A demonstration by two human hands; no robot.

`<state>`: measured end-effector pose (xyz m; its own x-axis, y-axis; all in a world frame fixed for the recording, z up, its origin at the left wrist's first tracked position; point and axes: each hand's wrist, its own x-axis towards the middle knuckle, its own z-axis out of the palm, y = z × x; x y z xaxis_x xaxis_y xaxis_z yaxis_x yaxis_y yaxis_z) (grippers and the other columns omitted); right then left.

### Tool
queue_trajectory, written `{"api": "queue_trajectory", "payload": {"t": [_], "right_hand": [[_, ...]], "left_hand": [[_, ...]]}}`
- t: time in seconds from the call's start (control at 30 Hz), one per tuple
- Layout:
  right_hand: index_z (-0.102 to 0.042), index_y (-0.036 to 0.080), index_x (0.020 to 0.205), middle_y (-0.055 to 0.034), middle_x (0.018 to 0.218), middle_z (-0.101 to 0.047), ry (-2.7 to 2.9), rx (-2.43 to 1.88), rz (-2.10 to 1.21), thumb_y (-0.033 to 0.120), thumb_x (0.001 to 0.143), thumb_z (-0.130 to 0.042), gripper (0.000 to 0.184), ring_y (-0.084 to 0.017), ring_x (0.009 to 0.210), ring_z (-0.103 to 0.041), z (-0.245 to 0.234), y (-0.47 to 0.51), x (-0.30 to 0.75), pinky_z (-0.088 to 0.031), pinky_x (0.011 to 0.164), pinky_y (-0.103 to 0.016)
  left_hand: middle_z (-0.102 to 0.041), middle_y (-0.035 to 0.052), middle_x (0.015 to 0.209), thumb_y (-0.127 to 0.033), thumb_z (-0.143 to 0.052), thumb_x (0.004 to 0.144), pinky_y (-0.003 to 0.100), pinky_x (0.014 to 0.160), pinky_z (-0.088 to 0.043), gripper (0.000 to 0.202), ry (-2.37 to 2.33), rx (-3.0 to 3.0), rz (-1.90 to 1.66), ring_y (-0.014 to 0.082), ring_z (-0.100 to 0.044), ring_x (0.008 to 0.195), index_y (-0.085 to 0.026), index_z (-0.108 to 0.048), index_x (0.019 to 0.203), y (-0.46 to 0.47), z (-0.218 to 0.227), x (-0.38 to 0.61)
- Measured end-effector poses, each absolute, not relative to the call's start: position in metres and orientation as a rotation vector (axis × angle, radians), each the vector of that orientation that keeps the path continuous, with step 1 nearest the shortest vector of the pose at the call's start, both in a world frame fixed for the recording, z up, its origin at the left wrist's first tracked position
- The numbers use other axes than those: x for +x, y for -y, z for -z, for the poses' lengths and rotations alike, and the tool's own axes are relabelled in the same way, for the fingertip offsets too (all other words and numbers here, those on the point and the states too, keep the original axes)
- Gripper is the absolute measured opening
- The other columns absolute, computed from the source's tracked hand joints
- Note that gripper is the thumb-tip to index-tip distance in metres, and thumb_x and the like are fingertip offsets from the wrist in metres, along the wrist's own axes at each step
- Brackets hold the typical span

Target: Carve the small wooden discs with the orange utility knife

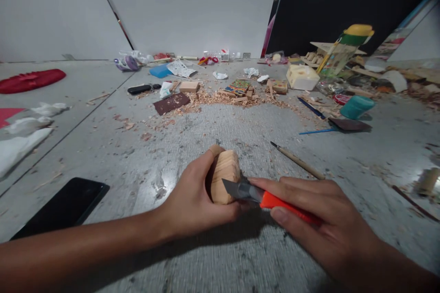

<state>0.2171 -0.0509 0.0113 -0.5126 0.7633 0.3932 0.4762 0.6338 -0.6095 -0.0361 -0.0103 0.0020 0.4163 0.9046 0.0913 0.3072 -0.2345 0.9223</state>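
Pinching the wooden block (220, 176) just below frame centre in the left hand (192, 187) and clasping the orange cutter (275, 201) in the right hand (319, 206), best keep blade (235, 189) strokes shallow, angled clear of the left hand.

left hand (196, 188): grips wood block (224, 167) | right hand (319, 206): holds orange cutter (275, 200) | wood shavings (213, 98): scattered beyond

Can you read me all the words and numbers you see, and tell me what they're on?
I can't read any.
White printed sheet: marks too small.
Colourful patterned packet: print too small.
Clear bottle, red-and-white patch: too blurred.
Orange-handled knife: no writing that I can see.
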Motion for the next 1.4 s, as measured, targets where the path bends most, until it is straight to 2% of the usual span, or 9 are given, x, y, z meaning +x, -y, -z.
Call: {"api": "queue_trajectory", "payload": {"t": [0.13,0.33,0.5,0.7,0.97,1.1,1.2,1.3,1.4], "right_hand": [[-0.073,0.023,0.142,0.0013,0.091,-0.082,2.272,-0.95,-0.514,0.026,0.112,-0.06,0.033,-0.013,0.072,-0.073,-0.019,0.049,0.221,-0.052,0.063,-0.027],[-0.068,0.025,0.147,0.0048,0.079,-0.071,2.33,-0.912,-0.136,0.028,0.115,-0.06,0.034,-0.012,0.061,-0.063,-0.019,0.045,0.231,-0.04,0.054,-0.029],[-0.074,0.022,0.14,0.0012,0.084,-0.078,2.356,-0.912,0.046,0.032,0.117,-0.057,0.03,-0.013,0.062,-0.067,-0.021,0.031,0.236,-0.043,0.056,-0.03],[-0.077,0.024,0.139,-0.0024,0.087,-0.082,2.367,-0.903,0.132,0.04,0.12,-0.05,0.037,-0.015,0.068,-0.072,-0.019,0.014,0.241,-0.048,0.06,-0.028],[-0.077,0.022,0.14,0.0002,0.081,-0.078,2.379,-0.876,0.233,0.037,0.119,-0.052,0.036,-0.014,0.063,-0.066,-0.022,0.003,0.241,-0.041,0.057,-0.031],[-0.078,0.025,0.14,0.0001,0.083,-0.08,2.396,-0.908,0.239,0.04,0.119,-0.051,0.037,-0.015,0.064,-0.068,-0.017,-0.003,0.241,-0.042,0.058,-0.031],[-0.081,0.03,0.136,-0.0017,0.089,-0.084,2.322,-1.03,0.259,0.044,0.116,-0.056,0.035,-0.018,0.068,-0.072,-0.015,-0.014,0.261,-0.044,0.059,-0.031],[-0.086,0.03,0.121,-0.0073,0.091,-0.086,2.107,-1.212,0.327,0.046,0.115,-0.055,0.035,-0.027,0.074,-0.077,-0.023,-0.024,0.291,-0.048,0.058,-0.036],[-0.08,0.032,0.135,-0.0096,0.112,-0.086,1.985,-1.284,0.303,0.045,0.115,-0.053,0.035,-0.034,0.093,-0.081,-0.04,-0.019,0.3,-0.059,0.072,-0.046]], "left_hand": [[-0.05,-0.0065,0.079,-0.027,-0.09,0.071,0.027,0.059,-0.036,0.045,-1.075,1.829,-0.886,0.0133,-0.044,0.068,-0.023,-0.052,0.094,0.01,-0.003,-0.035],[-0.052,-0.0064,0.075,-0.021,-0.084,0.065,0.025,0.053,-0.034,0.043,-1.11,1.805,-0.857,0.0129,-0.045,0.064,-0.023,-0.05,0.092,0.01,-0.01,-0.038],[-0.054,-0.0051,0.075,-0.024,-0.082,0.065,0.026,0.053,-0.036,0.038,-1.174,1.812,-0.867,0.0139,-0.047,0.066,-0.022,-0.054,0.09,0.004,-0.013,-0.037],[-0.051,-0.0054,0.075,-0.031,-0.079,0.06,0.027,0.054,-0.034,0.037,-1.319,1.792,-0.795,0.0144,-0.045,0.068,-0.022,-0.051,0.084,-0.005,-0.013,-0.032],[-0.052,-0.0038,0.075,-0.043,-0.077,0.062,0.03,0.056,-0.034,0.04,-1.352,1.766,-0.751,0.0161,-0.045,0.069,-0.021,-0.054,0.086,-0.013,-0.012,-0.03],[-0.054,-0.0022,0.077,-0.046,-0.076,0.062,0.031,0.057,-0.035,0.04,-1.34,1.753,-0.726,0.0173,-0.047,0.07,-0.021,-0.056,0.087,-0.015,-0.013,-0.029],[-0.053,-0.0022,0.076,-0.045,-0.073,0.061,0.031,0.057,-0.035,0.037,-1.326,1.794,-0.75,0.0172,-0.047,0.069,-0.022,-0.053,0.083,-0.009,-0.022,-0.032],[-0.051,-0.0038,0.074,-0.041,-0.07,0.061,0.029,0.057,-0.037,0.036,-1.292,1.908,-0.789,0.0166,-0.047,0.067,-0.024,-0.049,0.084,0.001,-0.035,-0.037],[-0.055,-0.0033,0.077,-0.044,-0.073,0.063,0.032,0.06,-0.04,0.041,-1.313,2.012,-0.734,0.0182,-0.049,0.068,-0.024,-0.052,0.092,0.006,-0.041,-0.041]]}}
